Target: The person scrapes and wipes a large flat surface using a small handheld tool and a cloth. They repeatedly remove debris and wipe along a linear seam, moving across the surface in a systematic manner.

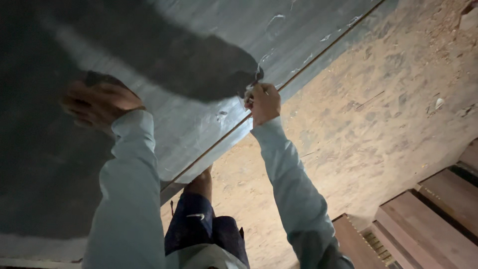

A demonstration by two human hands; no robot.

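A large grey board (199,114) was seen tilted above the sandy floor (378,114). The left hand (99,102) was pressed flat against its surface, fingers open. The right hand (264,102) was closed around a small pale object (250,89) at the board's lower edge. Wooden planks (423,219) lay nearby.
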